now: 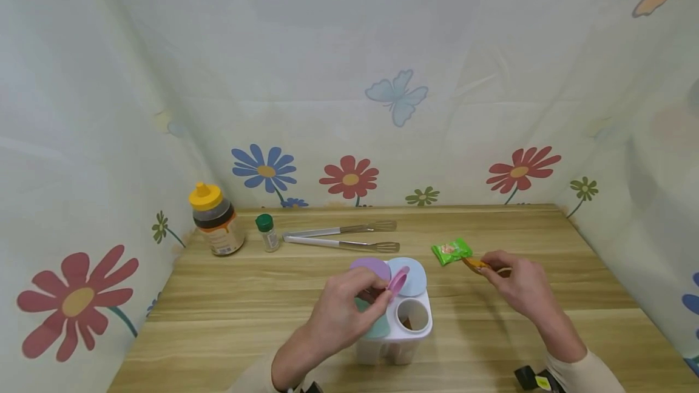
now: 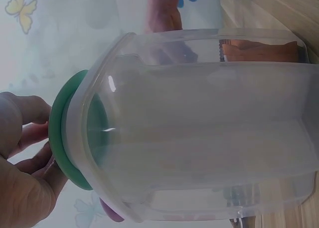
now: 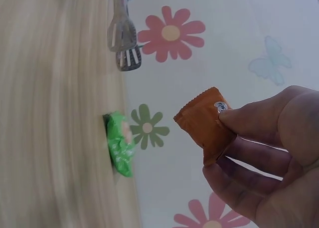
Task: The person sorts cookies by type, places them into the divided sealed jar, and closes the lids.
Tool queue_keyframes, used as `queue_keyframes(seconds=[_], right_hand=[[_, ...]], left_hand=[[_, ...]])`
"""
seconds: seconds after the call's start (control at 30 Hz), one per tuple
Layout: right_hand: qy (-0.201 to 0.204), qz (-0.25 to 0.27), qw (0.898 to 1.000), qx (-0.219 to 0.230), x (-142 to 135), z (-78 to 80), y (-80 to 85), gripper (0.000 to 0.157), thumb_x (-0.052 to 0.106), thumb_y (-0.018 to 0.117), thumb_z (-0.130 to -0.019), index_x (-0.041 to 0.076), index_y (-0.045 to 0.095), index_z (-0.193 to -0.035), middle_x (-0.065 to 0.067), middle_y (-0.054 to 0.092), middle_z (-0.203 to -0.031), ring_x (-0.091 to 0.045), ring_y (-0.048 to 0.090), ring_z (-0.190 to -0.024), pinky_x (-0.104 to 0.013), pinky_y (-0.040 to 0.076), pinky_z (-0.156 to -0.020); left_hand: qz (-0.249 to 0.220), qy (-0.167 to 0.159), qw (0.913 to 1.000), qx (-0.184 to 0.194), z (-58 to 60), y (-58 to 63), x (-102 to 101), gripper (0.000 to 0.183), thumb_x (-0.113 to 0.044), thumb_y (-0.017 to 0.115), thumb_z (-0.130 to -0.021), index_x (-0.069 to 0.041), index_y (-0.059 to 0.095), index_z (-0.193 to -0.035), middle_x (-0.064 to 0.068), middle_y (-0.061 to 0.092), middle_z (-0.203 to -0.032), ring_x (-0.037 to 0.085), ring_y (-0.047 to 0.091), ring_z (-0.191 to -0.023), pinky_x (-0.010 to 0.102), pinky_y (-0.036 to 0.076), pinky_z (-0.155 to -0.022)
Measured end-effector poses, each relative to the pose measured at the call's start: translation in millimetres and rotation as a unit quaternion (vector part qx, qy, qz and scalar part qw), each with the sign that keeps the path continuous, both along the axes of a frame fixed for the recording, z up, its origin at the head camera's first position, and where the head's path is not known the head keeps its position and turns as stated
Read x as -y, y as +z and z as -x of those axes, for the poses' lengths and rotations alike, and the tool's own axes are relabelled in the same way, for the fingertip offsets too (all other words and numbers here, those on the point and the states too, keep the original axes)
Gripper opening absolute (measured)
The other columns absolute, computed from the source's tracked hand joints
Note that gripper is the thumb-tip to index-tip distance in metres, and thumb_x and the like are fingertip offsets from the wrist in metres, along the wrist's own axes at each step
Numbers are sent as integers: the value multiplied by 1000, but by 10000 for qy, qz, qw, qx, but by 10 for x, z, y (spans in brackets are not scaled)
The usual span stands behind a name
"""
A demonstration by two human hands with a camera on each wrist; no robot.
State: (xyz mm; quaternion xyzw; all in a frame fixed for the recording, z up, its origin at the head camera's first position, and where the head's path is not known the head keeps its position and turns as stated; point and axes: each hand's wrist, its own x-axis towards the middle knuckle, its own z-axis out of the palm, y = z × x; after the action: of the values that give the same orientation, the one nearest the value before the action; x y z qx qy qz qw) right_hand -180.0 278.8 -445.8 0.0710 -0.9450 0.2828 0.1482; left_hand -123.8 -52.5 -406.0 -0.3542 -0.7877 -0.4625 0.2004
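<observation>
In the head view, my left hand (image 1: 352, 302) pinches a pink round lid (image 1: 398, 282) over a white container (image 1: 423, 335) with several compartments. Purple (image 1: 371, 267), blue (image 1: 413, 278) and green (image 1: 378, 327) lids cover the others; the front right opening is uncovered. Through the clear wall in the left wrist view, an orange packet (image 2: 261, 52) lies at the bottom of one compartment. The right wrist view has my right hand (image 3: 269, 158) holding another small orange wrapped packet (image 3: 205, 123) between thumb and fingers, raised above the table, right of the container.
A green wrapped packet (image 1: 452, 251) lies on the wooden table (image 1: 246, 302) just beyond my right hand. Metal tongs (image 1: 344, 241) lie behind the container. A green-capped shaker (image 1: 269, 234) and a yellow-topped squeeze bottle (image 1: 218, 223) stand at the back left. A flowered curtain (image 1: 306, 77) hangs behind.
</observation>
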Motion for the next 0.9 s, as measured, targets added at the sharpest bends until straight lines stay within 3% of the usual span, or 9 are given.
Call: queue_keyframes(seconds=[0.27, 0.73, 0.9], right_hand=[[181, 88, 9995, -249, 85, -108, 153, 14, 17, 76, -85, 11, 74, -98, -8, 74, -88, -25, 71, -76, -35, 59, -60], [788, -36, 9857, -1488, 269, -282, 393, 18, 7, 82, -76, 12, 78, -93, -3, 76, -91, -19, 71, -80, -30, 60, -64], [896, -77, 9820, -1663, 306, -310, 424, 22, 5, 83, -73, 15, 78, -91, 0, 75, -90, -15, 71, -80, -16, 56, -67]], left_hand=[[-6, -2, 10000, -69, -4, 10, -6, 9, -3, 73, -84, -7, 68, -89, 1, 66, -81, 0, 63, -70, 10, 54, -61], [11, 29, 10000, -74, -6, 7, -11, 9, -2, 74, -83, -7, 68, -89, 1, 66, -81, 0, 62, -70, 10, 55, -62], [23, 20, 10000, -40, -8, 10, -12, 9, -3, 74, -83, -7, 68, -89, 0, 66, -81, 0, 62, -71, 11, 55, -62]])
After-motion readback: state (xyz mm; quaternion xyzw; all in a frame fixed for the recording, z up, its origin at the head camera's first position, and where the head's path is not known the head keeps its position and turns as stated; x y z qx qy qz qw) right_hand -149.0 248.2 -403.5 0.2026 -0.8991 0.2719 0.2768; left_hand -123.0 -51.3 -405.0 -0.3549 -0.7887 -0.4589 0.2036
